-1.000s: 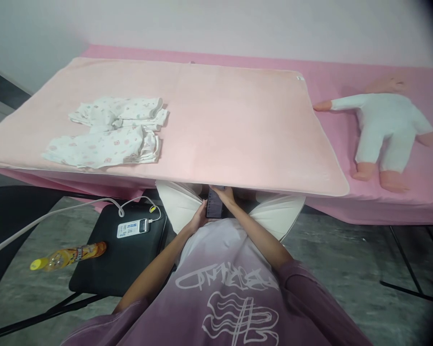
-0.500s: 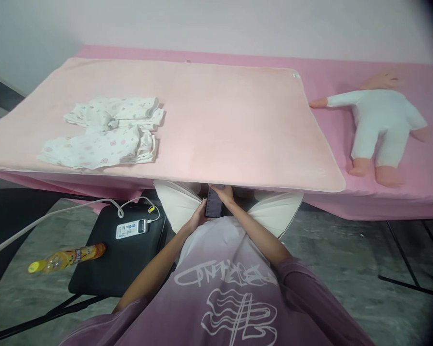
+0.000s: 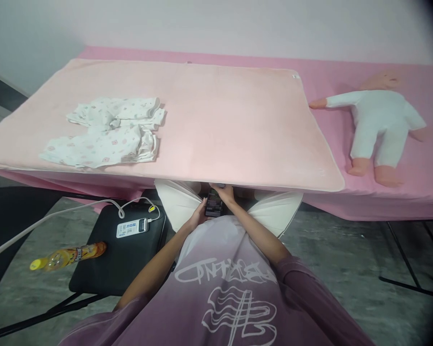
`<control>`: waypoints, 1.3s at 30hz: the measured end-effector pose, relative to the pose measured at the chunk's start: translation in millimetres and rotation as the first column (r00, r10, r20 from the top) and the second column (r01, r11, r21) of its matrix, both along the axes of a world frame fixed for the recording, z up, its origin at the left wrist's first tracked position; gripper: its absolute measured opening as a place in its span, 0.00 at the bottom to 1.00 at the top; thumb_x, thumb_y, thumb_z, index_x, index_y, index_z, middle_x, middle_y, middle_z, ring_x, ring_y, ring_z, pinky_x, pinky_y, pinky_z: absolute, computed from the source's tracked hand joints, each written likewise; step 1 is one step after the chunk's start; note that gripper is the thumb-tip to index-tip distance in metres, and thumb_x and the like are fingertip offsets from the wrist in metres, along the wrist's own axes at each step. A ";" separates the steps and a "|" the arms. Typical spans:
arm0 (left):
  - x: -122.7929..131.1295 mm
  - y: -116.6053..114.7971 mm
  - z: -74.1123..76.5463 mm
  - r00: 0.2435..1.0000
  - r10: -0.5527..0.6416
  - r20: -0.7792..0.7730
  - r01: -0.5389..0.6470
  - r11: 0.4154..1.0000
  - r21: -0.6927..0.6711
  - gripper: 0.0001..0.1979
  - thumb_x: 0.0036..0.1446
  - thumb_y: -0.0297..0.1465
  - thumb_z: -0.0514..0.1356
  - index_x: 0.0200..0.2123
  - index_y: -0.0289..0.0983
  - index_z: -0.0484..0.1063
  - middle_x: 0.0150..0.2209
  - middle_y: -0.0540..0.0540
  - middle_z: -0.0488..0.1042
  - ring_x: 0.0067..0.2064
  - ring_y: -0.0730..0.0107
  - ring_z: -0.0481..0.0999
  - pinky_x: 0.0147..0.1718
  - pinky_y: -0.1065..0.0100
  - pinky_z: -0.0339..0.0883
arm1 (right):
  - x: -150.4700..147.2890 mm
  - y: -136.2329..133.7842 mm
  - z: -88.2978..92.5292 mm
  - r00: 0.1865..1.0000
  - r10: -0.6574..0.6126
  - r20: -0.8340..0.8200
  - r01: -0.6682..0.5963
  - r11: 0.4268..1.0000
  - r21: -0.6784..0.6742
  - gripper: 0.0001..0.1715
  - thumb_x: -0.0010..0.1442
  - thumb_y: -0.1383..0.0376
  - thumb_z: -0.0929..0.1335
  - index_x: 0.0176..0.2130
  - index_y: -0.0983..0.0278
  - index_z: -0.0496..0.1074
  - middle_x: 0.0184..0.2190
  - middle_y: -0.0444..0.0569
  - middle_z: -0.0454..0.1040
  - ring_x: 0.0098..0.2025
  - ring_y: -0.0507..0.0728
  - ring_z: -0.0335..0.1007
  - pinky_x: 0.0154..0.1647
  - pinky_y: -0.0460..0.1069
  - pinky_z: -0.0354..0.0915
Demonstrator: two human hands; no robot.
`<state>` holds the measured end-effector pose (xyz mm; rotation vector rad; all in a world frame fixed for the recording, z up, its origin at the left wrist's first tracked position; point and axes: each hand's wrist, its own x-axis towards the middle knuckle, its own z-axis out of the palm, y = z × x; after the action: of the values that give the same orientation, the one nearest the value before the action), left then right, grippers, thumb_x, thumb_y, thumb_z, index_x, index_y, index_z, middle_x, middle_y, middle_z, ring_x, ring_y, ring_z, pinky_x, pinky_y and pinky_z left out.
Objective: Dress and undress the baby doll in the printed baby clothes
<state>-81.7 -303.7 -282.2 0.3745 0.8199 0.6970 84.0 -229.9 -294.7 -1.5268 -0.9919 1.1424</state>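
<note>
A smartphone [image 3: 213, 205] with a dark, lit screen lies in my lap, just below the front edge of the table. Closed along its left side is my left hand [image 3: 198, 215], holding it low down. My right hand [image 3: 225, 193] grips it from the upper right, its thumb lying across the upper part of the screen. The table edge hides the phone's top end and some of my right fingers.
White printed baby clothes [image 3: 108, 132] lie folded on a pale pink mat [image 3: 234, 120]. On the pink tablecloth [image 3: 324, 86] rests a baby doll [image 3: 384, 117] in white. A black stool [image 3: 101, 274] at my left holds a drink bottle [image 3: 68, 256] and a cabled power bank [image 3: 132, 228].
The phone's screen has gone from a plain grey display to a dark one with lines of text. Both hands keep their places on it.
</note>
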 end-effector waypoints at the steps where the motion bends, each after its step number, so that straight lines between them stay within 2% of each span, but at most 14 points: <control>1: 0.3 0.1 1.6 1.000 0.001 -0.002 -0.001 1.000 -0.005 0.34 0.73 0.51 0.55 0.75 0.44 0.59 0.66 0.37 0.74 0.62 0.47 0.78 0.60 0.49 0.73 | 0.2 0.2 -0.4 1.000 -0.002 0.005 0.002 1.000 -0.001 0.39 0.50 0.46 0.80 0.54 0.64 0.80 0.54 0.58 0.83 0.59 0.68 0.79 0.65 0.63 0.69; 6: 1.5 -0.3 6.9 0.999 -0.016 -0.037 0.016 1.000 0.006 0.33 0.73 0.52 0.54 0.74 0.45 0.61 0.65 0.37 0.74 0.61 0.47 0.79 0.58 0.49 0.75 | 1.4 0.5 -4.1 1.000 0.001 0.009 -0.001 1.000 -0.001 0.38 0.50 0.45 0.80 0.53 0.65 0.80 0.53 0.59 0.83 0.59 0.68 0.79 0.65 0.61 0.70; 14: 0.9 -0.6 4.9 0.997 -0.027 -0.069 0.028 0.999 0.023 0.33 0.72 0.53 0.54 0.74 0.45 0.62 0.67 0.38 0.73 0.63 0.47 0.77 0.60 0.49 0.73 | 2.2 0.2 -4.0 1.000 0.009 0.011 -0.009 1.000 -0.009 0.38 0.51 0.45 0.80 0.52 0.65 0.80 0.53 0.59 0.83 0.59 0.68 0.79 0.65 0.62 0.69; 21: 1.4 0.2 5.4 0.998 -0.023 -0.055 0.024 1.000 0.007 0.34 0.73 0.52 0.54 0.75 0.44 0.60 0.66 0.37 0.74 0.63 0.45 0.77 0.60 0.48 0.73 | 2.6 -0.1 -4.9 1.000 0.011 0.003 -0.011 1.000 0.000 0.39 0.51 0.45 0.80 0.55 0.63 0.79 0.55 0.57 0.82 0.60 0.67 0.78 0.66 0.61 0.68; 26: 1.0 0.7 3.1 1.000 -0.004 0.017 0.004 1.000 0.002 0.34 0.73 0.50 0.55 0.75 0.44 0.59 0.67 0.37 0.73 0.64 0.46 0.77 0.60 0.48 0.73 | 2.2 0.6 -8.9 1.000 0.012 -0.006 -0.012 1.000 -0.003 0.38 0.51 0.45 0.80 0.54 0.63 0.79 0.53 0.57 0.83 0.59 0.67 0.79 0.65 0.62 0.69; 34: -0.5 -0.2 0.0 0.999 -0.029 -0.015 0.029 0.999 0.044 0.34 0.72 0.53 0.56 0.74 0.44 0.62 0.66 0.37 0.73 0.64 0.46 0.76 0.60 0.49 0.73 | 3.4 -0.4 -5.4 1.000 0.019 -0.014 -0.020 1.000 -0.004 0.39 0.52 0.45 0.79 0.55 0.63 0.79 0.55 0.57 0.82 0.61 0.67 0.77 0.66 0.62 0.67; 39: -0.3 -0.7 3.5 0.999 -0.031 -0.026 0.032 0.999 0.042 0.33 0.72 0.52 0.56 0.73 0.44 0.63 0.66 0.38 0.73 0.64 0.47 0.76 0.61 0.50 0.72 | 4.1 -2.0 -4.2 0.999 0.022 -0.034 -0.023 0.999 -0.026 0.38 0.51 0.45 0.80 0.54 0.64 0.79 0.54 0.58 0.82 0.60 0.69 0.77 0.67 0.63 0.66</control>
<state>-81.9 -304.4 -278.7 0.4341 0.8225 0.6818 88.2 -231.8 -298.9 -1.5161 -0.9772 1.1978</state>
